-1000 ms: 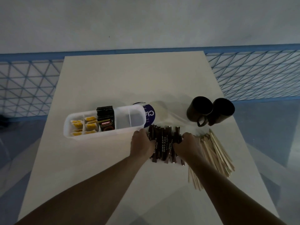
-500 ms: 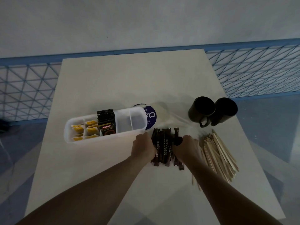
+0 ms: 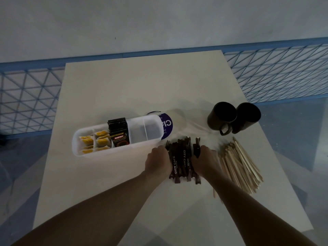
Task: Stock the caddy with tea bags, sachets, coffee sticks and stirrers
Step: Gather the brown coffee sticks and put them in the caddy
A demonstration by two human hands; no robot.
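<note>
A white divided caddy (image 3: 83, 153) lies across the table's middle. Yellow tea bags (image 3: 95, 142) fill its left compartments and black coffee sachets (image 3: 119, 134) stand in the middle one; its two right compartments (image 3: 143, 130) look bare. In front of the caddy's right end lies a bundle of dark brown coffee sticks (image 3: 182, 160). My left hand (image 3: 157, 161) presses its left side and my right hand (image 3: 206, 161) its right side, squeezing the sticks together on the table. A heap of wooden stirrers (image 3: 239, 164) lies just right of my right hand.
Two black mugs (image 3: 232, 118) stand close together at the back right, near the table's right edge. A clear plastic pack with a purple label (image 3: 167, 125) lies behind the caddy's right end. A blue mesh fence (image 3: 276, 71) runs behind the cream table (image 3: 142, 89).
Both hands have drawn closer together, tightening the coffee sticks into a narrower bundle. The view has shifted slightly; nothing else has moved.
</note>
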